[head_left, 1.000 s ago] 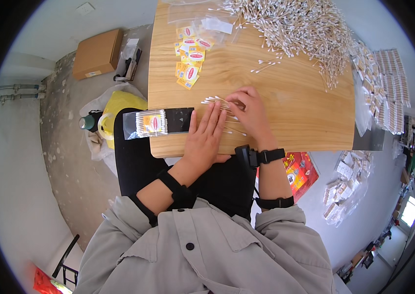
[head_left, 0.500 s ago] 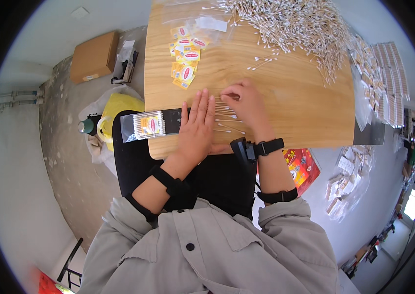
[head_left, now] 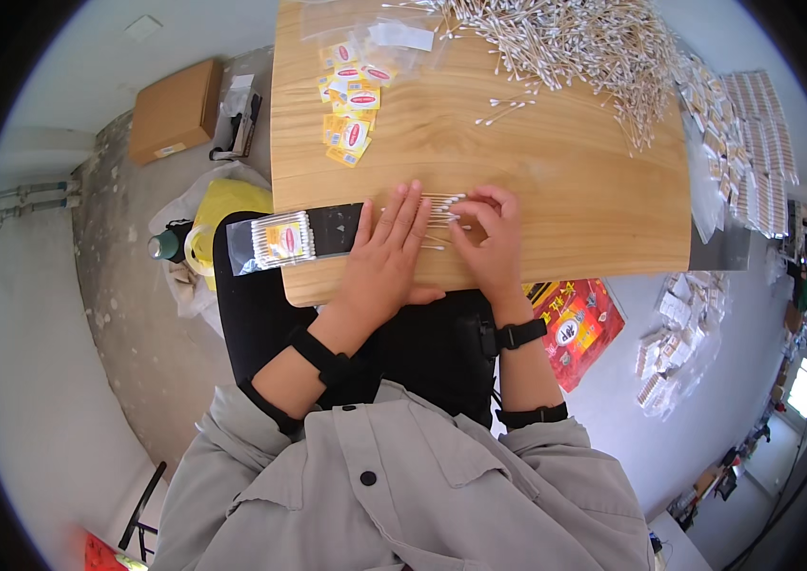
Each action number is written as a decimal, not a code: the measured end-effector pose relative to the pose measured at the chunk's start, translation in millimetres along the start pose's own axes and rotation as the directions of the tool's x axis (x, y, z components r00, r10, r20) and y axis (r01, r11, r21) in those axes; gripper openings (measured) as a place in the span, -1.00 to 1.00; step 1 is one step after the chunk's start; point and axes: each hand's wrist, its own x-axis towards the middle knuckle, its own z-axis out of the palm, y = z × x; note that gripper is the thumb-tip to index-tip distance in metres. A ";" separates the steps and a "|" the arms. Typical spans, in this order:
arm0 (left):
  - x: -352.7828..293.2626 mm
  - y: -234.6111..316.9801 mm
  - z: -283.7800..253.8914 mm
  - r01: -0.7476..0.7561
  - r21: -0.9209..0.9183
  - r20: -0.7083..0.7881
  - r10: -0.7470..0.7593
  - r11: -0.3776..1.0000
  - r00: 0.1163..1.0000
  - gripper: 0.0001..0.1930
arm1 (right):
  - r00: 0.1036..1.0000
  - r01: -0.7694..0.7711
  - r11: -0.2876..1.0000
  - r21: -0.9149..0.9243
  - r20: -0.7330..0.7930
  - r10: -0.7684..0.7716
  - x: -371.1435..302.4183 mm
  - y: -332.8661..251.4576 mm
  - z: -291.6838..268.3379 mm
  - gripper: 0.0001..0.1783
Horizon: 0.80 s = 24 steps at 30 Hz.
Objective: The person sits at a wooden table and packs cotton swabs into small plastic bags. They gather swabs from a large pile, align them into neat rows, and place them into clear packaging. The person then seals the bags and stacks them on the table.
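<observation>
Two bare hands at a wooden counter point(head_left: 603, 214) with pale, smooth, lengthwise grain and a rounded near-left corner. The left hand point(head_left: 386, 255) is flattened and clasps nothing: its long fingers lie straight and close together, palm down, across the inner end of a matte dark strip point(head_left: 335, 228) and the left part of a loose row of cotton swabs point(head_left: 443, 206). This row, of slender wooden sticks with soft white bulbs, lies roughly parallel on the counter between the two hands. The right hand point(head_left: 487, 233) is arched at the right end of the row, thumb and forefinger bent into an open ring about the tips; whether a stick is pinched there cannot be told.

To the left, a flat rectangular bundle of swabs point(head_left: 281, 240), sheathed in clear, glossy film and fronted by a yellow card, projects past the counter's edge. Beyond the left hand, small rectangular yellow cards point(head_left: 351, 100) overlap in an uneven column, with a crinkled transparent bag point(head_left: 394, 48) near their far end. At the far right, a heap of loose swabs point(head_left: 575, 48) forms a bristling, tangled mass; alongside, layered packs point(head_left: 756, 152) show ribbed surfaces.
</observation>
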 end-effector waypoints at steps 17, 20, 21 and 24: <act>-3.3 -0.4 6.7 0.011 0.097 0.022 -0.013 0.995 1.000 0.24 | 0.993 0.027 0.995 0.099 0.115 -0.038 2.1 11.4 -6.4 -0.84; -3.0 0.6 5.9 0.010 0.115 0.022 -0.012 0.993 1.000 0.22 | 0.991 -0.018 0.996 0.090 0.131 0.006 2.7 8.6 -7.0 -0.84; -3.2 0.5 5.8 0.009 0.121 0.023 -0.012 0.993 1.000 0.22 | 0.990 -0.022 0.997 0.080 0.140 0.011 3.1 8.3 -7.4 -0.82; -3.3 0.6 6.3 0.013 0.114 0.017 -0.015 0.993 1.000 0.20 | 0.996 -0.066 0.996 0.064 0.064 0.062 3.3 5.8 -6.3 -0.76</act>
